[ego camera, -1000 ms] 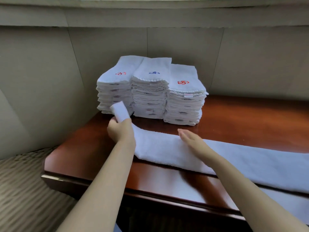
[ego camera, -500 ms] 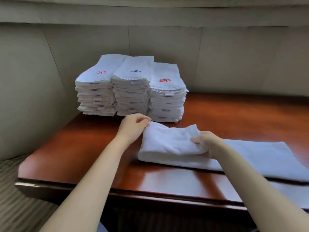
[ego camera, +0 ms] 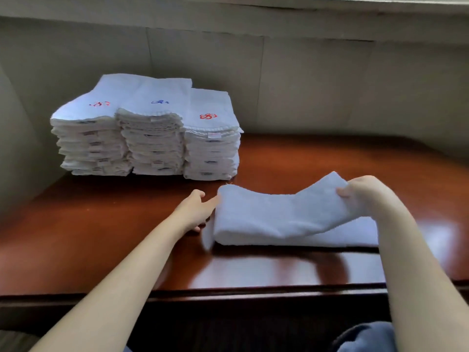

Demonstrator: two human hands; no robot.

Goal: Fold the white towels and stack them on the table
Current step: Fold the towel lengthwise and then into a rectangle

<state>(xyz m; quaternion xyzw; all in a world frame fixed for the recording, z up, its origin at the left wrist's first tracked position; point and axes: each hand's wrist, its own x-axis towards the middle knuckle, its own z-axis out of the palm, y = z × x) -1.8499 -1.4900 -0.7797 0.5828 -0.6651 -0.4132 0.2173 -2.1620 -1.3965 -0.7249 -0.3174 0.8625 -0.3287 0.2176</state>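
Note:
A white towel (ego camera: 276, 219) lies folded into a long band on the dark red wooden table (ego camera: 101, 237), right of centre. My right hand (ego camera: 365, 196) grips the towel's upper layer at its right end and holds that end lifted off the lower layer. My left hand (ego camera: 196, 212) touches the towel's folded left end with its fingers; whether they curl round it is hidden. Three stacks of folded white towels (ego camera: 149, 133) with red and blue embroidered marks stand side by side at the table's back left.
A beige panelled wall (ego camera: 330, 85) rises right behind the table and the stacks. The table's front edge (ego camera: 228, 293) runs across the lower view, with dark blue fabric (ego camera: 363, 339) below it at the bottom right.
The left end of the towel was folded over to the right. My right hand has since moved right and lifted the upper layer's end. My left hand dropped to the folded left end.

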